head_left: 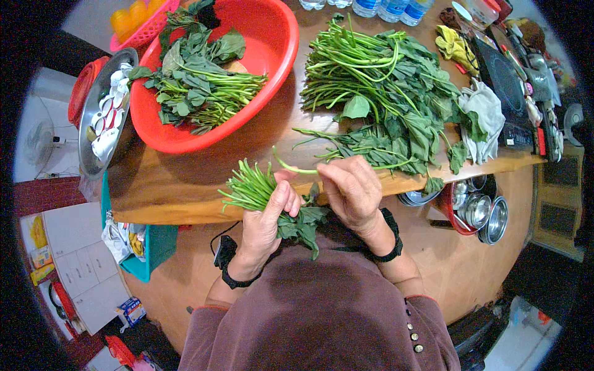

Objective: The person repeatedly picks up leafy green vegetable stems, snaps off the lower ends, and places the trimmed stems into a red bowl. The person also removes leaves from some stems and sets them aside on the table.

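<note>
My left hand (267, 217) grips a bunch of green stems (253, 187), cut ends pointing up and left, leaves hanging below my palm. My right hand (351, 188) pinches a single long stem (291, 167) that curves left over the table edge. A large pile of leafy greens (390, 93) lies on the wooden table (179, 191) just beyond my right hand. A red basin (272, 43) at the upper left holds more sorted greens (198, 80).
A metal bowl (93, 117) with white pieces sits left of the basin, beside a red lid (80, 86). A cooktop (504, 86), cloths (486, 114) and bottles (383, 7) crowd the far right. Steel bowls (482, 213) sit below the table edge.
</note>
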Available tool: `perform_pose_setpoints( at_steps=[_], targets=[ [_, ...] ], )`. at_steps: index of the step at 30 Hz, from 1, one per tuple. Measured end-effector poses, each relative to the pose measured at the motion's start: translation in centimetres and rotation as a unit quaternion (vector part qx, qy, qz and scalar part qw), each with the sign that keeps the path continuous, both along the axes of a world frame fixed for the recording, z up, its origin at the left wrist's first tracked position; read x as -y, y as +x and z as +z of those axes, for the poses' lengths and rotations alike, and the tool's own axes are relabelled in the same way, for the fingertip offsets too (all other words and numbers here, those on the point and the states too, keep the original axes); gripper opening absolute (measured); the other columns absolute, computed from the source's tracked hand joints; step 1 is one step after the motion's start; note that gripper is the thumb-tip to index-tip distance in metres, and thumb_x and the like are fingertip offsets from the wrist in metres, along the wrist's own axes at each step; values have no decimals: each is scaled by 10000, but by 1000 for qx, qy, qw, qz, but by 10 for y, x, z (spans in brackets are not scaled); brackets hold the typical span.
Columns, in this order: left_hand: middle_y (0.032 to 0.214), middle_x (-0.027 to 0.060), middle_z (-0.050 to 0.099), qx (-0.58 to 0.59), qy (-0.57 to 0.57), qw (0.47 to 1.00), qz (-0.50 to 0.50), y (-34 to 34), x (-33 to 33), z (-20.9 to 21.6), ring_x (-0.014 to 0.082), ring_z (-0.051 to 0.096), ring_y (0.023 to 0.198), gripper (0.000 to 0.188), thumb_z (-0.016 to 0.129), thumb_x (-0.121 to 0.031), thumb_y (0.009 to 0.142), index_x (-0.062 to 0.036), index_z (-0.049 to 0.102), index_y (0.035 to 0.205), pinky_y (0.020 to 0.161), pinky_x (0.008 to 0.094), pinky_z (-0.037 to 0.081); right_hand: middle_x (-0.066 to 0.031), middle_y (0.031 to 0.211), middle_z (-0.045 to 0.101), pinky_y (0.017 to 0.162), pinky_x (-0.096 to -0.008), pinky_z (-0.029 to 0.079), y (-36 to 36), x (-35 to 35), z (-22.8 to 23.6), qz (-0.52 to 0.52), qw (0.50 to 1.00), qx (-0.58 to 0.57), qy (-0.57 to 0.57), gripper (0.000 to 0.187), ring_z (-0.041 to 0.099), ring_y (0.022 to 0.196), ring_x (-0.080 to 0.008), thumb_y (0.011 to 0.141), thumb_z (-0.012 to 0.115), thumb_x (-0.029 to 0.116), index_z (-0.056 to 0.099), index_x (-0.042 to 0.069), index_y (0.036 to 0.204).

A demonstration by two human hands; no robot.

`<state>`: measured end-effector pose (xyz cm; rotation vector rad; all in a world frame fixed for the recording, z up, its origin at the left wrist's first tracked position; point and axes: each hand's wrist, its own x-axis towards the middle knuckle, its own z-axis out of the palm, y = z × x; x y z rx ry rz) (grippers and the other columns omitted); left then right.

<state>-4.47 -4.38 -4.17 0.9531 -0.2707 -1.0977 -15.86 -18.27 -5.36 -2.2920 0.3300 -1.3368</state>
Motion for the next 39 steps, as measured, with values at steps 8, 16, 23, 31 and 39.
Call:
perform_pose_setpoints(
  at_steps=[8, 16, 23, 31, 39],
  targets=[
    [783, -10, 498, -28, -39, 998, 34, 2, 2, -2, 112, 504, 743, 314, 554, -209, 1066, 29, 563, 1270, 756, 298, 477, -55, 853, 631, 596, -348, 493, 0, -15, 2, 44, 998, -39, -5, 370, 610, 711, -233, 725, 767, 53, 705, 58, 1090],
    [1047, 100, 587, 58, -71, 982, 165, 27, -15, 15, 276, 599, 1104, 307, 385, -323, 1111, -95, 557, 999, 1041, 453, 473, -83, 843, 621, 637, -392, 494, -12, 22, -10, -38, 995, -95, -23, 346, 602, 738, -289, 724, 684, -3, 694, 58, 1065],
    [679, -49, 390, 25, -260, 951, 164, 89, -69, 36, 95, 406, 586, 316, 355, -366, 1121, -144, 573, 1063, 938, 456, 481, -92, 864, 609, 691, -402, 482, -21, 47, -9, -130, 982, -132, 23, 292, 588, 805, -306, 734, 704, -39, 687, 61, 1008],
    [668, -49, 362, -27, -119, 977, 176, 92, -77, 35, 74, 389, 558, 275, 432, -282, 1108, -111, 585, 1260, 687, 382, 549, -58, 1000, 572, 758, -409, 447, 7, 39, -20, -148, 962, -226, -22, 247, 544, 935, -274, 777, 781, 141, 704, 101, 1009],
    [654, -58, 356, 1, -45, 996, 84, 74, -63, 28, 62, 411, 550, 328, 488, -195, 1074, -22, 535, 1348, 694, 363, 564, -60, 987, 612, 787, -408, 438, 16, 36, -25, -163, 960, -227, -15, 161, 563, 944, -287, 806, 773, 100, 705, 95, 951]
  ],
)
